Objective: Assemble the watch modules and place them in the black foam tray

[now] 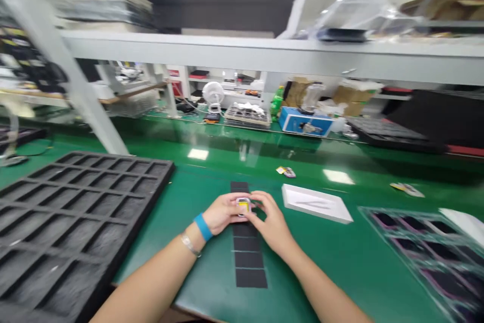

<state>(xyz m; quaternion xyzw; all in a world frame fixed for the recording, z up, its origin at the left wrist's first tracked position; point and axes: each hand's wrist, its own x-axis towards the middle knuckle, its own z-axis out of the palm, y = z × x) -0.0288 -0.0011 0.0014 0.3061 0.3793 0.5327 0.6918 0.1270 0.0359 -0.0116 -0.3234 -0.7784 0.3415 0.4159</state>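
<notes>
Bare forearms (151,282) rise from the bottom edge; left hand (221,213) and right hand (273,224) both pinch a small yellow-faced piece (244,205), mid-frame, over black squares (249,261).

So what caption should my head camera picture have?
Left hand and right hand holding a small yellow-faced piece above black rectangles.

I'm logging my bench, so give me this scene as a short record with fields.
Left hand: holding a small yellow-faced item, blue band at the wrist
Right hand: fingers at the same item's right side
Item type: too small to tell
Below hands: column of black rectangles on the green table
Left side: black compartment tray
Right side: shallow white box, clear tray with dark pieces
</notes>
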